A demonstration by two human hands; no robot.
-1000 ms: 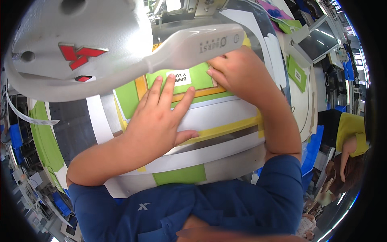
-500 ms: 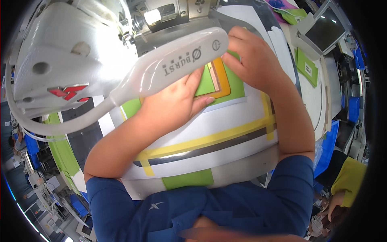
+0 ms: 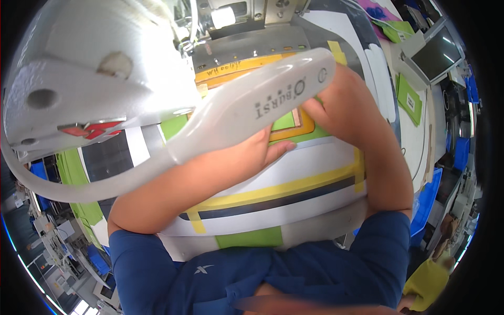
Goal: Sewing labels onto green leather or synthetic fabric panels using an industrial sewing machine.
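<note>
From where I stand, the person in the blue shirt leans in with both forearms reaching forward under a pale grey lamp, whose long head cuts across the work. The orange frame lies flat beneath it, only its near right corner plainly in sight, with a green piece inside it and a wider green sheet under it, all on a white sheet crossed by yellow tape. The left grip sits at the frame's near side, its thumb stretched out just beside the edge; the lamp covers the other fingers, so I can't tell whether it is holding anything. The right grip comes in by the frame's right side, thumb pointing inward, fingertips hidden behind the lamp's end, and I can't tell if it is clenched or loose. A second orange strip with handwriting shows behind the lamp, near the bulky pale machine with its red emblem. Off to the right, more green pieces lie on the tabletop below a dark screen.
</note>
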